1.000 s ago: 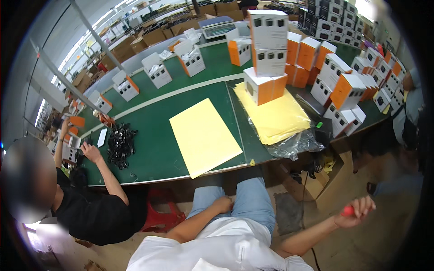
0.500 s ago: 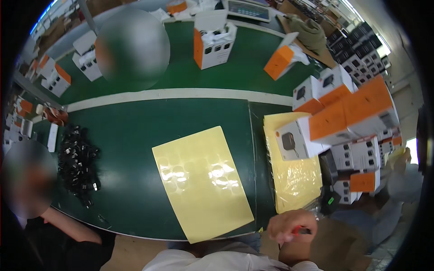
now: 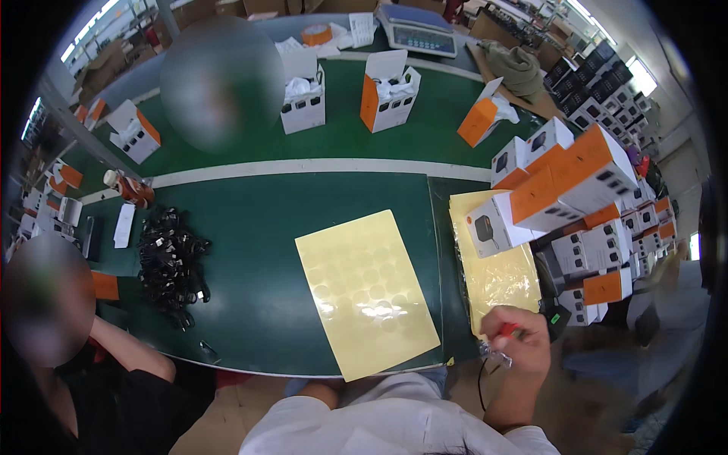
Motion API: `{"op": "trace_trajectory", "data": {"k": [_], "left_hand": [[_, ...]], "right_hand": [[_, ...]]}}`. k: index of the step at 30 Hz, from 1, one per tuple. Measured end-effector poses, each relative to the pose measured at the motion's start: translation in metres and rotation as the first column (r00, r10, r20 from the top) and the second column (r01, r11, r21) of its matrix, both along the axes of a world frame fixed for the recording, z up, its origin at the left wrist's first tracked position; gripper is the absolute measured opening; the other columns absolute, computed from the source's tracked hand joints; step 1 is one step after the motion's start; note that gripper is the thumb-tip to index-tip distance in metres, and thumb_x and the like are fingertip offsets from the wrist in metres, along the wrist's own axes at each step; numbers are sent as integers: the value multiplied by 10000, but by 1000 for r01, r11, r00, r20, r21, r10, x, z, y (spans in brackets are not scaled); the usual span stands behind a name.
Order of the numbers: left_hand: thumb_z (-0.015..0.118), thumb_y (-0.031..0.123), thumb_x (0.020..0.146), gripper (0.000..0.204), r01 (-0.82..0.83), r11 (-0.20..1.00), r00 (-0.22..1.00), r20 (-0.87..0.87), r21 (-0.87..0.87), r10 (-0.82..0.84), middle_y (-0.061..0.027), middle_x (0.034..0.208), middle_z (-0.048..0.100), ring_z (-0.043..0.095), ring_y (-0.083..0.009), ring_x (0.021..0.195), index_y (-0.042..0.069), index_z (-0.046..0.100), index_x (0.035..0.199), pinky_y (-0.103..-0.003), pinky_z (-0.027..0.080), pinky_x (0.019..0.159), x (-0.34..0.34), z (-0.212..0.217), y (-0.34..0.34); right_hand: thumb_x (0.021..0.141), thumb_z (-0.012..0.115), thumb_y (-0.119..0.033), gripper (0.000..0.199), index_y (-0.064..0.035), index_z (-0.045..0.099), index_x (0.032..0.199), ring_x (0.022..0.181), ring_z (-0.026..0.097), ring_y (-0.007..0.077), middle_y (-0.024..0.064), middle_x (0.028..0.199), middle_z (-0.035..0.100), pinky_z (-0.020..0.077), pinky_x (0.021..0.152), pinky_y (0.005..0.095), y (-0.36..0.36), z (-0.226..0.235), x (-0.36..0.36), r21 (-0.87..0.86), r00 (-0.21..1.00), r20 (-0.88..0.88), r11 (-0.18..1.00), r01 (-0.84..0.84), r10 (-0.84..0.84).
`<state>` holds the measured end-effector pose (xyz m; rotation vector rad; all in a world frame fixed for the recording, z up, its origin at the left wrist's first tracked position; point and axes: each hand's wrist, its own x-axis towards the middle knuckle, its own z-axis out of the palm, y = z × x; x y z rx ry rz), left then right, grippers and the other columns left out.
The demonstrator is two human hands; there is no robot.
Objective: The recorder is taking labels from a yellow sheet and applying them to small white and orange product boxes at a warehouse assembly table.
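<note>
My right hand [image 3: 522,341] is closed around a small red object [image 3: 509,329], mostly hidden by the fingers, so its kind is unclear. It hovers at the near end of a stack of yellow sheets in clear plastic [image 3: 497,284]. To its left a yellow sheet of round clear stickers [image 3: 364,292] lies tilted on the green table [image 3: 250,265], its lower corner reaching the front edge. My left hand is out of sight; only a bit of forearm [image 3: 318,391] shows below the white sleeve.
Black cables [image 3: 173,265] lie heaped on the left, near a bottle [image 3: 130,188]. White-and-orange boxes [image 3: 561,193] are piled at the right. Open boxes [image 3: 390,91] stand on the green belt [image 3: 334,144] beyond. A co-worker's forearm [image 3: 136,349] rests at the left edge.
My right hand has moved up toward the yellow stack with the red object. The view has shifted, and another open box shows on the belt. The sticker sheet stays on the table.
</note>
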<state>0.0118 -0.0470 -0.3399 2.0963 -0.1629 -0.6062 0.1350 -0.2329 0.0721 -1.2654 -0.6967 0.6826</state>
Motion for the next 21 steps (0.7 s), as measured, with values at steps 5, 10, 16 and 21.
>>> {"op": "trace_trajectory", "data": {"k": [5, 10, 16, 21], "left_hand": [[584, 151, 938, 252, -68, 997, 996, 67, 44, 65, -259, 1081, 705, 674, -435, 1021, 12, 707, 1108, -500, 522, 936, -27, 23, 15], [585, 163, 938, 258, -208, 978, 978, 13, 4, 208, -261, 1058, 711, 676, -442, 1009, 9, 708, 1106, -507, 522, 934, -97, 104, -15], [542, 309, 1072, 372, -18, 968, 989, 138, -251, 54, -201, 1217, 686, 656, -381, 1136, 42, 627, 1315, -464, 523, 966, -162, 317, 29], [767, 274, 924, 399, -222, 975, 813, 551, 1, 185, -131, 1274, 700, 662, -329, 1183, 73, 684, 1259, -424, 531, 999, -96, 348, 82]], "right_hand": [[904, 724, -39, 454, 58, 593, 1328, 801, 578, 172, 103, 880, 626, 477, 765, 311, -46, -34, -29, 131, 993, 83, 987, -98, 87], [928, 661, 26, 404, -8, 449, 1270, 942, 562, 169, 100, 1056, 576, 471, 822, 314, -38, -49, -63, 82, 965, -236, 992, -98, 115], [960, 644, 42, 268, 16, 585, 1220, 1027, 589, 128, 75, 1116, 607, 472, 918, 268, -29, -47, -56, -194, 993, 103, 980, -43, 64], [961, 681, 7, 195, 15, 642, 1151, 989, 618, 115, 48, 1056, 663, 479, 917, 254, -14, -65, -45, -313, 997, 74, 948, 47, -25]]}}
